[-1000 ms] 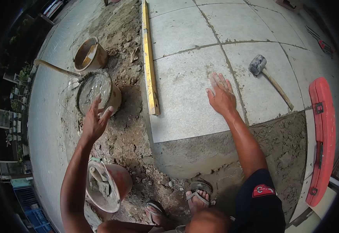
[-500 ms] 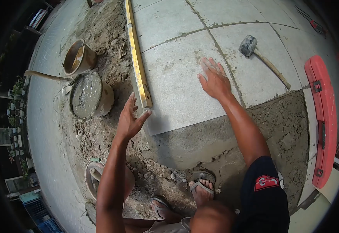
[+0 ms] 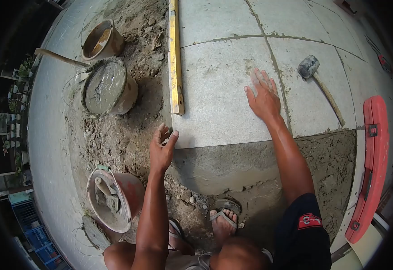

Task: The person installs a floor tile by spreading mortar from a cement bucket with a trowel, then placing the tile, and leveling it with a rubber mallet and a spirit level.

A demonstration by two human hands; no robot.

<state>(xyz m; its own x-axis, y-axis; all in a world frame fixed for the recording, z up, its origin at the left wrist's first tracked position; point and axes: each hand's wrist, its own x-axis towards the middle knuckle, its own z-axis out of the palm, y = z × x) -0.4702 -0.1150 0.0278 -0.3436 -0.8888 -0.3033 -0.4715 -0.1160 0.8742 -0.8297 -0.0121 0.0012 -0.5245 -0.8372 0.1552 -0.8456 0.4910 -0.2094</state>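
Note:
My right hand (image 3: pixel 265 98) lies open on a pale grey paving tile (image 3: pixel 219 108), fingers spread close to the joint on its right side. At the tile's near left corner is my left hand (image 3: pixel 161 146), empty, its thumb apart from slightly curled fingers. Just beyond that hand, a yellow straightedge bar (image 3: pixel 176 72) rests along the tile's left edge. A rubber mallet (image 3: pixel 309 67) with a wooden handle lies on the neighbouring tile to the right. Wet grey mortar (image 3: pixel 232 166) spreads along the tile's near edge, in front of my sandalled feet.
To the left stand a bucket of wet mortar (image 3: pixel 126 92), a bucket with brownish contents (image 3: pixel 115 45) and a bucket holding a trowel (image 3: pixel 131 189). A long wooden handle (image 3: pixel 61 57) leans over the mortar bucket. A long red case (image 3: pixel 373 157) lies at the right.
The view has shifted, so the scene sits further right and the near-left bucket shows more. My left hand has drawn back from the bar's end, fingers more curled. The right hand stays on the tile.

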